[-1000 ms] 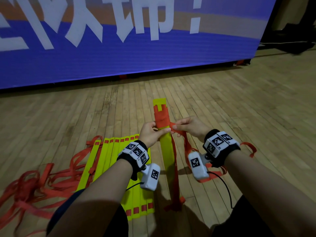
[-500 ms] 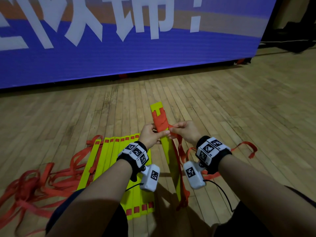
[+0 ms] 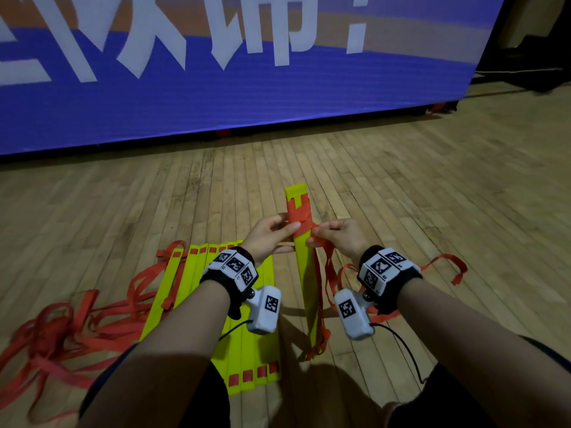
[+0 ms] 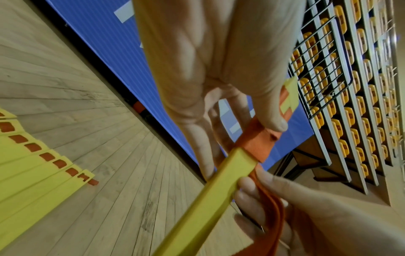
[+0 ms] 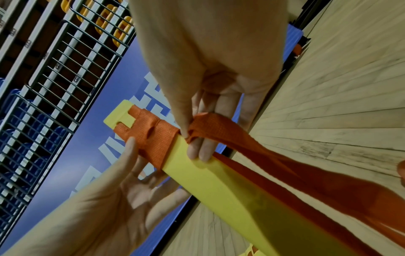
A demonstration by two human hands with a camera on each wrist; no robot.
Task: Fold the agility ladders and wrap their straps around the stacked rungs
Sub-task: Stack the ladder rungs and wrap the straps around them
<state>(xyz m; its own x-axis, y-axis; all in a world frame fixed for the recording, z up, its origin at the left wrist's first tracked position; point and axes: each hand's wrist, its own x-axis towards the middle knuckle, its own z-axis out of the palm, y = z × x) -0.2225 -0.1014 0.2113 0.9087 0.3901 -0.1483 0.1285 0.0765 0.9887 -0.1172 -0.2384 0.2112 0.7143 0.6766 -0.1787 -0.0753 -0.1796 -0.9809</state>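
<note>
Currently the person holds a stack (image 3: 304, 273) of yellow rungs up off the wood floor (image 3: 432, 196), tilted with its far end raised and its near end hanging low between the forearms. Left hand (image 3: 270, 237) grips the stack near the top: thumb pressed on the orange strap (image 5: 153, 136) already wound round the far end, fingers curled behind. Right hand (image 3: 338, 239) pinches the loose run of the same strap just beside the stack's right edge, thumb against curled fingers. Strap tails hang down along the stack's right side and trail on the floor. Second ladder (image 3: 247, 350) lies flat on the floor under the left forearm, rungs side by side, not stacked. Its straps (image 3: 71, 329) lie tangled to the left. Blue banner (image 3: 247, 88) stands behind.
</note>
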